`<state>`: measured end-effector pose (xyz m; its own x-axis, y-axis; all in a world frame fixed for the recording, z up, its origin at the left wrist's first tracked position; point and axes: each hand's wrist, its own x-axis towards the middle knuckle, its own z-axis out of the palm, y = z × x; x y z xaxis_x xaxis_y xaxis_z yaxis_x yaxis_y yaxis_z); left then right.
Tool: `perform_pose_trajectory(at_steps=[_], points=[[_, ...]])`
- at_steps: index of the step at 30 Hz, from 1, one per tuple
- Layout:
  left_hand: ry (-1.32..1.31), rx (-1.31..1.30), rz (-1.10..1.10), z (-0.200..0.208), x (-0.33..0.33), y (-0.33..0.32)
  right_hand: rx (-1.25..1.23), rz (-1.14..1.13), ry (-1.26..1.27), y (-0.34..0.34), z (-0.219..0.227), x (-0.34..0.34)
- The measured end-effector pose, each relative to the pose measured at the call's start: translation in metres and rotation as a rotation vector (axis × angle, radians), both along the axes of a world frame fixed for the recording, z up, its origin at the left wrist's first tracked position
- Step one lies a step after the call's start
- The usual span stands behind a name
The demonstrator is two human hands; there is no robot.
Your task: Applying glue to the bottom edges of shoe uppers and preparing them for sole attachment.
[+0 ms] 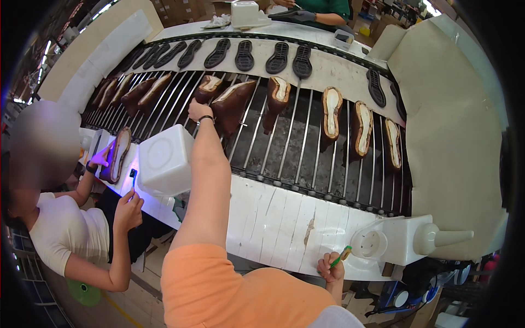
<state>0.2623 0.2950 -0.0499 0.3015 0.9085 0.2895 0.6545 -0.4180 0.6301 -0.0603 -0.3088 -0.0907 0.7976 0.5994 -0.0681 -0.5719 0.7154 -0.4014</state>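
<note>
My left arm reaches out over the roller conveyor (pixel 257 147), and my left hand (pixel 199 111) is closed on the near end of a dark brown shoe upper (pixel 210 84) with a pale bottom. Right beside it lies a larger brown upper (pixel 236 97), its pale bottom turned up. Low at the right, my right hand (pixel 331 267) is closed round a green-handled brush (pixel 342 256). That brush is close to a round white cup (pixel 372 244) at the table's near edge. More upturned brown uppers, such as one (pixel 331 113) to the right, rest on the rollers.
Black soles (pixel 279 58) line the pale strip beyond the rollers. A white container (pixel 165 159) stands left of my arm. At left, a co-worker (pixel 71 229) holds a brush and an upper (pixel 118 156) under violet light. Another person (pixel 328 13) works across the line.
</note>
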Motion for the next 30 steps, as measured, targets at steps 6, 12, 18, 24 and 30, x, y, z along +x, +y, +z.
perform_pose_trajectory(at_steps=[6,12,18,24,30], points=[[-0.149,-0.127,0.075,0.002,-0.011,0.022,0.017,-0.021,0.053,0.001,0.006,0.001],[-0.183,-0.382,0.451,0.04,0.0,-0.02,0.003,-0.047,0.1,-0.001,0.005,-0.002],[-0.312,0.45,-0.767,0.06,0.014,-0.172,-0.009,-0.041,0.069,-0.003,0.007,-0.004],[0.006,0.125,-0.959,0.016,0.046,-0.196,-0.188,-0.048,0.041,-0.005,0.005,-0.002],[-0.324,-0.025,-0.987,0.111,-0.077,-0.226,-0.226,-0.174,0.025,0.001,0.015,-0.002]])
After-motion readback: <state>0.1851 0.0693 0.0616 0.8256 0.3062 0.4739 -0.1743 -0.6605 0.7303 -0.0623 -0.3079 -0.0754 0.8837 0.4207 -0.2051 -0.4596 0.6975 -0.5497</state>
